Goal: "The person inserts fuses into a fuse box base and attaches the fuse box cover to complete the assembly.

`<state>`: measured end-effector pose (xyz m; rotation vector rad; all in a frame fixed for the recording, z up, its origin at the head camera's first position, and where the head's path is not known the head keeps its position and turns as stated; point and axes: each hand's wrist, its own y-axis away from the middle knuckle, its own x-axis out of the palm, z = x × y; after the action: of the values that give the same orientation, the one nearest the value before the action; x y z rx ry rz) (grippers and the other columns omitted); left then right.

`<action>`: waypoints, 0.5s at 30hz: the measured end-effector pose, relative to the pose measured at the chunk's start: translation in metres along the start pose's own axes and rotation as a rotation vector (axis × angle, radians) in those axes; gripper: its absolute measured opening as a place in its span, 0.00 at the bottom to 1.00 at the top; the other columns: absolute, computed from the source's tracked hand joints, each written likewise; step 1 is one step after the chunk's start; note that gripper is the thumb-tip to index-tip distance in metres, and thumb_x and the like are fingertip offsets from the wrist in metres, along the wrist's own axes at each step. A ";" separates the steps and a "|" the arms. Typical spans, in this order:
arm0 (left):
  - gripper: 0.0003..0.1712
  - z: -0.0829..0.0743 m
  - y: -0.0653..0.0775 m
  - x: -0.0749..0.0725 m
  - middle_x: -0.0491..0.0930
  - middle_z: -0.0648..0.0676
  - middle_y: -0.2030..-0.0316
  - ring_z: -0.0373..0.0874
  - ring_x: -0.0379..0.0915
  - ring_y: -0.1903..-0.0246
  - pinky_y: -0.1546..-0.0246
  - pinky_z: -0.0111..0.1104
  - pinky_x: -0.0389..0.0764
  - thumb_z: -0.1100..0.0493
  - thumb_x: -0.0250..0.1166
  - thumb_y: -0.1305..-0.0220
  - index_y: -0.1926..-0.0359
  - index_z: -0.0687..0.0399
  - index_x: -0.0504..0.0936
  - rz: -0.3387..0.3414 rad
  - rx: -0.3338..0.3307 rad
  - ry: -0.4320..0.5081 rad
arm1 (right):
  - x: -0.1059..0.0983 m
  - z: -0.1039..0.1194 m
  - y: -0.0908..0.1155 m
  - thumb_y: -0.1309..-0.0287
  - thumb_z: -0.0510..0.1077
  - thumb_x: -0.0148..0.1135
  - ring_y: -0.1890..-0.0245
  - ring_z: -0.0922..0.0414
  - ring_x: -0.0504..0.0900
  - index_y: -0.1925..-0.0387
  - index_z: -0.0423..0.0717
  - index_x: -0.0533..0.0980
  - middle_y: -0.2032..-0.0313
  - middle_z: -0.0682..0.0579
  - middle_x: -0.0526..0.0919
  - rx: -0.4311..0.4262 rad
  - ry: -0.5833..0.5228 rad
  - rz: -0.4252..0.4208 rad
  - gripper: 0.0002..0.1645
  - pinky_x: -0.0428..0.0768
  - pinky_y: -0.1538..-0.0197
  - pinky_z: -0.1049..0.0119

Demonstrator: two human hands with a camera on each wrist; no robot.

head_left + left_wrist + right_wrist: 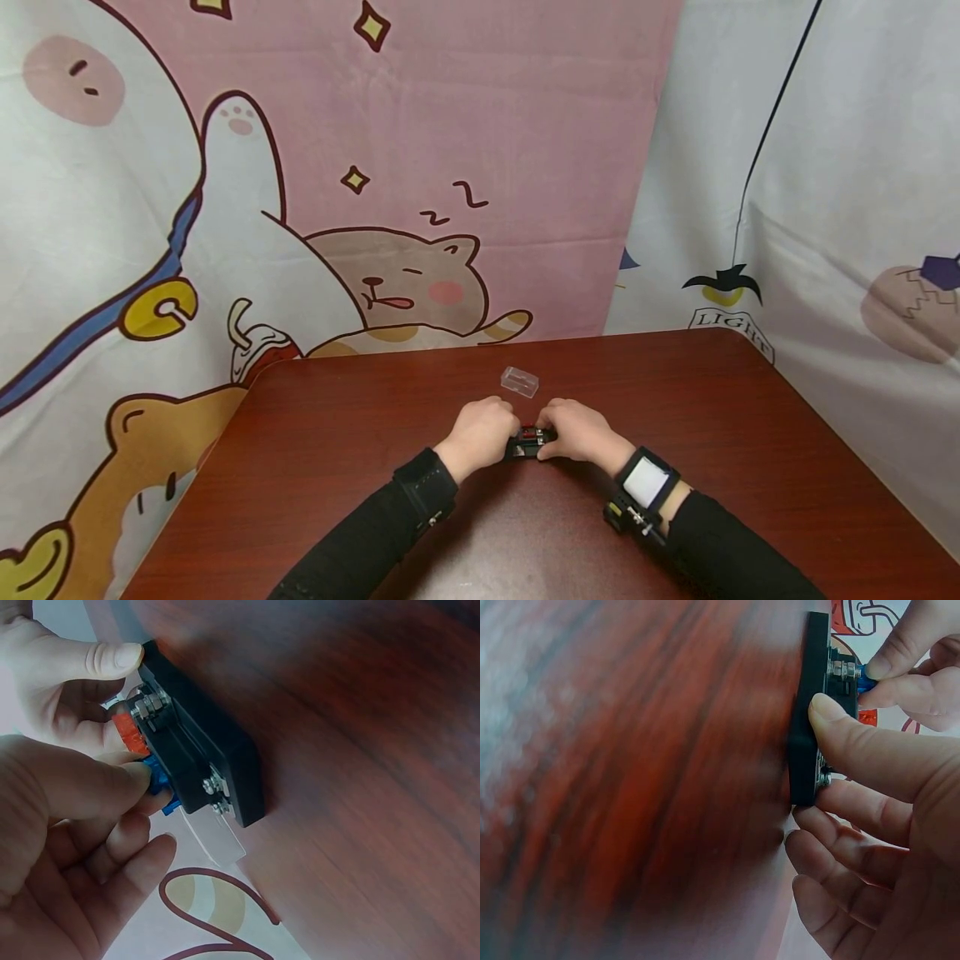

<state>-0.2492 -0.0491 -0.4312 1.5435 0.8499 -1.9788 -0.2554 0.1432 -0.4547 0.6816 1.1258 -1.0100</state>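
A black fuse block (214, 739) with metal screw terminals is on the table between both hands. A red blade fuse (129, 733) sits in it, beside a blue blade fuse (159, 778). My left hand (482, 429) pinches the blue fuse between thumb and forefinger at the block's top. My right hand (579, 431) grips the other end of the block, its thumb on the near side. Fingers partly hide both fuses. Beyond the hands lies a clear plastic cover (520, 382).
The dark red-brown wooden table (337, 500) stretches out on both sides. Behind it hangs a cloth (540, 167) printed with cartoon animals. A strapped-on device (647, 483) is around the right wrist.
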 end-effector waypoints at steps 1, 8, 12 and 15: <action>0.06 0.000 0.000 0.000 0.78 0.44 0.75 0.40 0.72 0.71 0.74 0.32 0.76 0.60 0.73 0.44 0.72 0.40 0.90 0.000 -0.003 0.004 | 0.000 0.000 0.000 0.60 0.53 0.82 0.68 0.60 0.72 0.65 0.52 0.83 0.68 0.60 0.76 0.001 0.000 0.001 0.20 0.75 0.65 0.60; 0.07 0.000 0.002 -0.001 0.77 0.45 0.76 0.40 0.71 0.72 0.75 0.32 0.75 0.60 0.73 0.43 0.71 0.40 0.90 -0.017 -0.011 0.020 | 0.000 0.000 -0.001 0.60 0.53 0.82 0.68 0.60 0.72 0.66 0.52 0.83 0.68 0.59 0.76 0.003 0.001 0.005 0.20 0.75 0.65 0.60; 0.07 0.002 0.005 0.001 0.78 0.45 0.75 0.40 0.72 0.71 0.76 0.32 0.75 0.61 0.71 0.42 0.71 0.41 0.90 -0.064 -0.011 0.033 | 0.000 0.000 -0.001 0.60 0.53 0.82 0.67 0.60 0.73 0.65 0.53 0.83 0.67 0.60 0.77 0.003 -0.003 0.008 0.20 0.76 0.64 0.59; 0.07 0.007 0.008 -0.002 0.78 0.45 0.75 0.40 0.73 0.71 0.76 0.31 0.75 0.62 0.70 0.42 0.71 0.43 0.90 -0.113 -0.020 0.076 | 0.001 0.000 -0.001 0.61 0.53 0.82 0.67 0.60 0.74 0.65 0.53 0.83 0.67 0.60 0.77 0.003 -0.001 0.005 0.20 0.77 0.63 0.59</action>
<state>-0.2480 -0.0595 -0.4297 1.5996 1.0050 -1.9941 -0.2559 0.1429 -0.4553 0.6862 1.1216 -1.0079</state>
